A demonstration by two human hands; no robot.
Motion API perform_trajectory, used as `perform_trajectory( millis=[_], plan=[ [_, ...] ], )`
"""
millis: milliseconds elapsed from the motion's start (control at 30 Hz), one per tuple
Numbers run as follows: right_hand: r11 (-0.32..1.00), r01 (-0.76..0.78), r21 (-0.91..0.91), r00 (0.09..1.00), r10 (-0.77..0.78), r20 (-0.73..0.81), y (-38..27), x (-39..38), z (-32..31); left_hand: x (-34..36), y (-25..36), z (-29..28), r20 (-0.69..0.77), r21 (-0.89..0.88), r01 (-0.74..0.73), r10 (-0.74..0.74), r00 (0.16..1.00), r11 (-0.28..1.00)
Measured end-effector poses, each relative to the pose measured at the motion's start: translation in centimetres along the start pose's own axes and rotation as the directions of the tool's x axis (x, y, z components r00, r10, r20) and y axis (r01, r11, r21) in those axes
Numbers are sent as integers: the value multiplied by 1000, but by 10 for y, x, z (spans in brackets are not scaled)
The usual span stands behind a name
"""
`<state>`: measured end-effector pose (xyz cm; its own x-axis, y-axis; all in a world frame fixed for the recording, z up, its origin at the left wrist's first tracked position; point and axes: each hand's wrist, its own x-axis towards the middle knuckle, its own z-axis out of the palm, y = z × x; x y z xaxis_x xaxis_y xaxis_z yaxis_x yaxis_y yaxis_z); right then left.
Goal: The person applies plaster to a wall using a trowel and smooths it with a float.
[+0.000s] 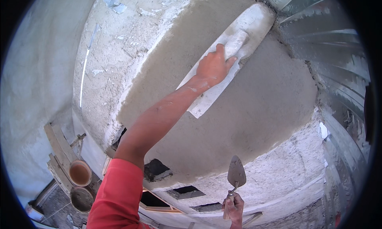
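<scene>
My left hand [215, 66] is closed round the handle of a long, pale plastering float [254, 24], stretched out above a red sleeve. The float lies against a patch of smooth, damp grey plaster [270, 90], slanting from lower left to upper right. Lower down, my right hand [235, 207] grips the wooden handle of a pointed trowel [236, 171]. The trowel's grey blade points up, apart from the float. Part of the float is hidden behind my left hand and forearm.
Rough, whitish wall [107, 62] borders the damp patch on the left. Corrugated sheeting [330, 50] runs along the right. Dark openings [155, 169] sit below the plaster. At the lower left are two round buckets [80, 173] and wooden planks [59, 143].
</scene>
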<state>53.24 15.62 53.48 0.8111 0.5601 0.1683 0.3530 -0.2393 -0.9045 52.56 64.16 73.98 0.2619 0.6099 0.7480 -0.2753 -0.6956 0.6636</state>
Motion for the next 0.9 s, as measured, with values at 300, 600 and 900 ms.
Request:
perform_trajectory(
  millis=[300, 600, 900],
  plan=[
    [1000, 5, 19, 1000, -5, 11, 16, 5, -5, 10, 13, 15, 38, 16, 75, -76, 996, 997],
    [999, -4, 52, 999, 1, 41, 16, 11, 5, 3, -3, 14, 41, 56, 94, -97, 994, 994],
    [999, -22, 38, 1000, 21, 18, 30, 6, 5, -59, -67, 18, 64, 136, 127, -137, 989, 983]
  ],
)
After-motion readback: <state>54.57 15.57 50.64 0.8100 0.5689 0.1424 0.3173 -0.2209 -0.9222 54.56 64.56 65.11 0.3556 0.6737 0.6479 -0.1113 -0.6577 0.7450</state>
